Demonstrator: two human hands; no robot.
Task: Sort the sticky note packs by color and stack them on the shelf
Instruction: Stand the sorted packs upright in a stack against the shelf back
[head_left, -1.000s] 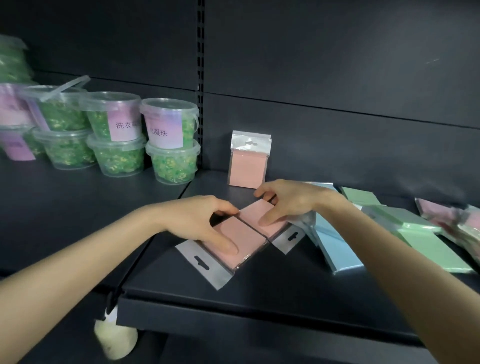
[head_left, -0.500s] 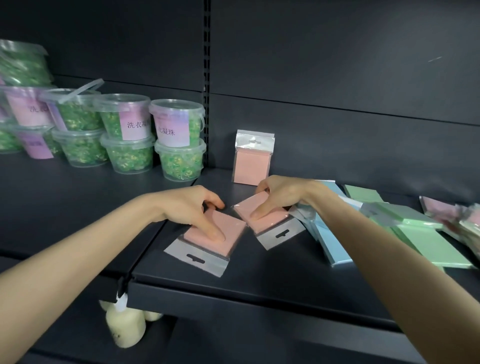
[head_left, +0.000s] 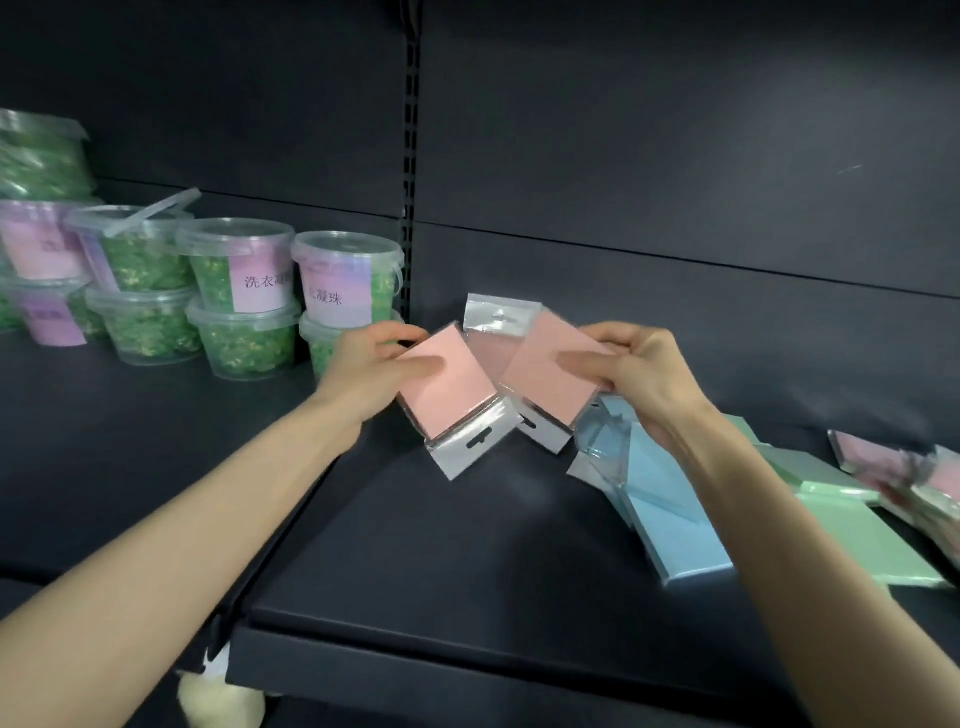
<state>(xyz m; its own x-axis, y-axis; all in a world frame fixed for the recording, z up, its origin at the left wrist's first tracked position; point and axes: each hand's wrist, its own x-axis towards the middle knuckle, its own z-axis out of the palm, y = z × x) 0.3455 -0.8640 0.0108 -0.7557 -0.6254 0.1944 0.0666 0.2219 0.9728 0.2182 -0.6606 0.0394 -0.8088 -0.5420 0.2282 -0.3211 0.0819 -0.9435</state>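
My left hand (head_left: 371, 371) grips a pink sticky note pack (head_left: 449, 392) lifted off the dark shelf (head_left: 415, 545), its clear hang tab pointing down toward me. My right hand (head_left: 636, 376) grips a second pink pack (head_left: 550, 379), also raised and tilted. Between and behind them a third pink pack (head_left: 491, 332) leans upright against the back panel, mostly hidden by the two held packs. Blue packs (head_left: 670, 519) lie on the shelf under my right wrist. Green packs (head_left: 857, 525) lie further right.
Stacked clear tubs of green beads (head_left: 239, 312) with purple labels stand on the left shelf section, close to my left hand. More pink packs (head_left: 893, 467) lie blurred at the far right edge. A white bottle (head_left: 218, 696) shows below the shelf's front lip.
Both pink packs were lying flat on the shelf under my hands; now each hand has lifted its pack and carried it back toward the upright pink pack.
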